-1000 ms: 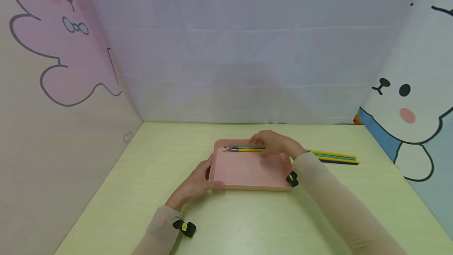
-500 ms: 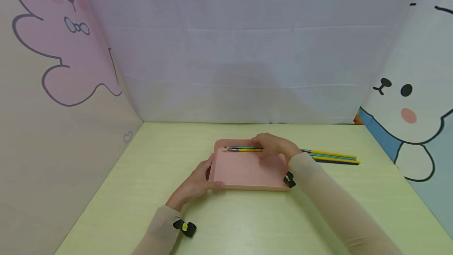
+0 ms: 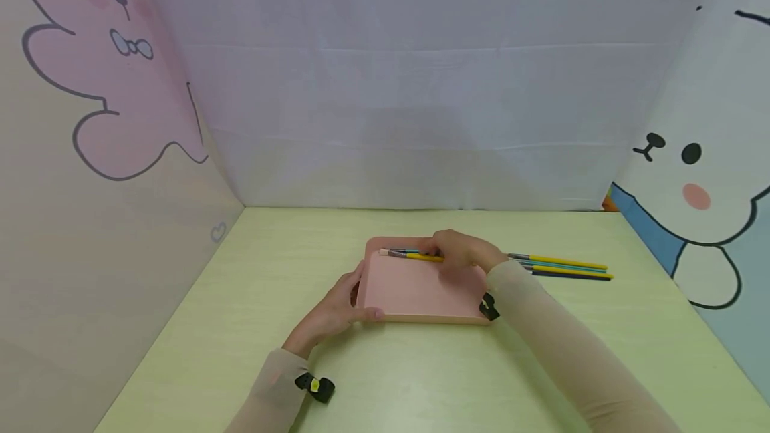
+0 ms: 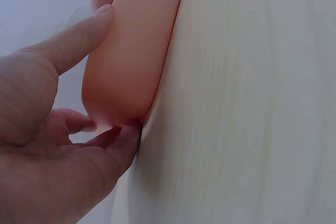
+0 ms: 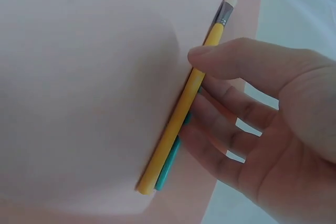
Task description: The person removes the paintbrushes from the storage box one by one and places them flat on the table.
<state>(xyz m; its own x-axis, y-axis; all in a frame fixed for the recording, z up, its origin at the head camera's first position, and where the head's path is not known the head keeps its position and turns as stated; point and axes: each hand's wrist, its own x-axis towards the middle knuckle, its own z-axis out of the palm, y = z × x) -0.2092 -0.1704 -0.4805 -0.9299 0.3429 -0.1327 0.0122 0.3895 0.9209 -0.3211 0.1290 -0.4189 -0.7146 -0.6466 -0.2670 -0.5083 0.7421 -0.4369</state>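
Note:
My left hand (image 3: pixel 335 309) holds the near left corner of a pink tray (image 3: pixel 415 296). In the left wrist view its thumb presses the tray's front wall and its fingertips curl at the side wall, close to the table. Over the tray's back right part, my right hand (image 3: pixel 460 251) pinches a yellow paintbrush (image 5: pixel 184 100) between thumb and fingers. This brush has a metal ferrule and pale bristles that point left in the head view. A teal paintbrush (image 5: pixel 167 169) lies right beside it along the tray's back side, partly hidden by the yellow one and my fingers.
Several more paintbrushes (image 3: pixel 568 271), with yellow, teal and dark handles, lie in a row on the pale wooden table (image 3: pixel 421 379) right of the tray. A white cloth (image 3: pixel 415 85) hangs behind the table, with cartoon-printed panels at both sides.
My right hand has moved slightly left and closed on the yellow paintbrush. That brush now slants a little, its bristle end raised toward the teal one. The left hand and tray have stayed put.

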